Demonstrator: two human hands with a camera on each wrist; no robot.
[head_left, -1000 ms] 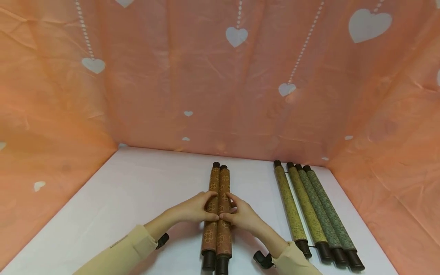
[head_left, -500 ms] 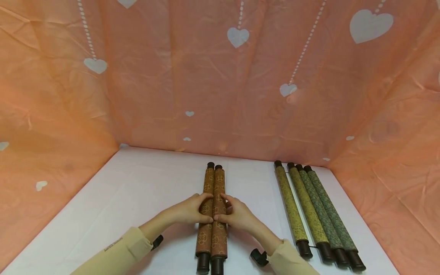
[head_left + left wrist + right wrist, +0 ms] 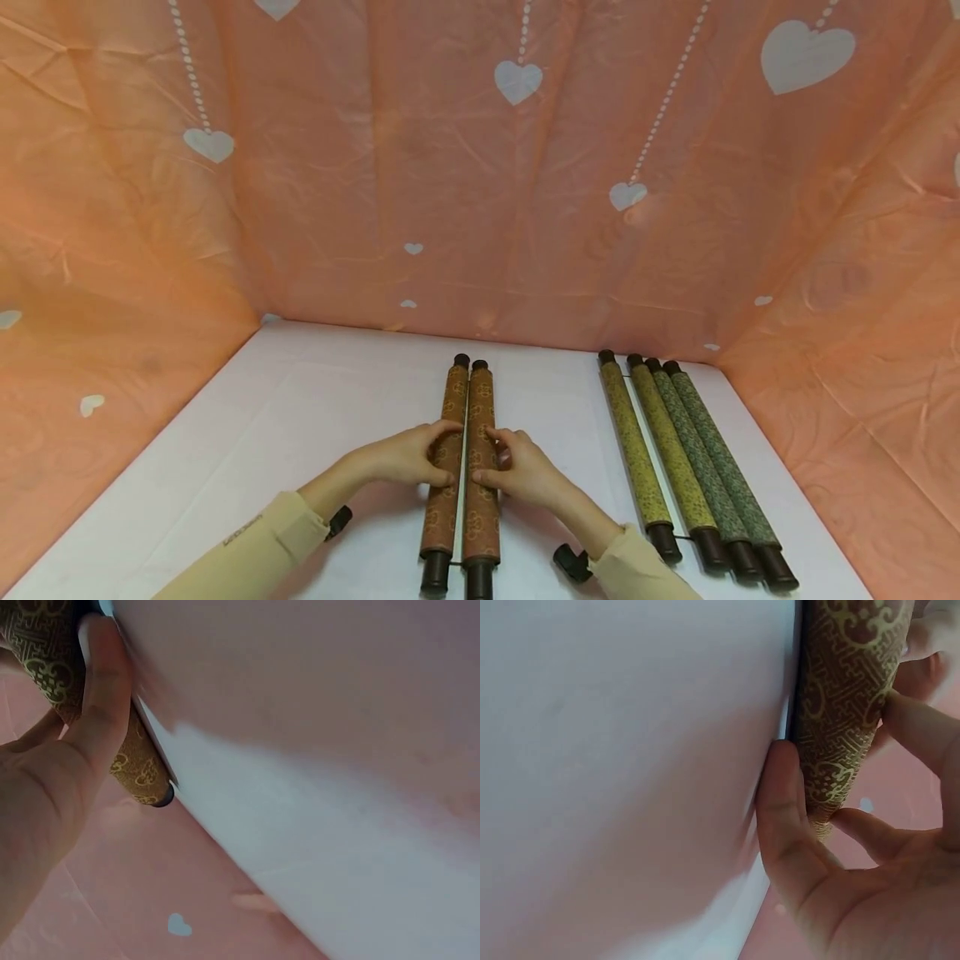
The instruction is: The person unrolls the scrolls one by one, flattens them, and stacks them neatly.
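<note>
Your left hand (image 3: pixel 408 457) pinches the left brown roll (image 3: pixel 441 512) between thumb and fingers, and your right hand (image 3: pixel 523 471) pinches the right brown roll (image 3: pixel 482 517) the same way. Both rolls lie lengthwise, pointing away from you, around the middle of the white worktop (image 3: pixel 322 400), with a narrow strip between them; a thin dark link (image 3: pixel 456 563) crosses it by the near ends. Their far caps stop just short of the back edge, where an orange sheet (image 3: pixel 450 167) with white hearts (image 3: pixel 517 82) rises; their near caps reach the bottom of the head view. Wide worktop spreads from your left hand to the slanting left edge. On your right the stretch is smaller, and your right sleeve (image 3: pixel 641 571) comes near the first yellow roll. By count: two brown rolls, two yellow rolls (image 3: pixel 636 454) with a slim gap, and two green rolls (image 3: pixel 718 457) close together, six in all (every one dark-capped at both ends). The outermost green one lies near the right edge.
</note>
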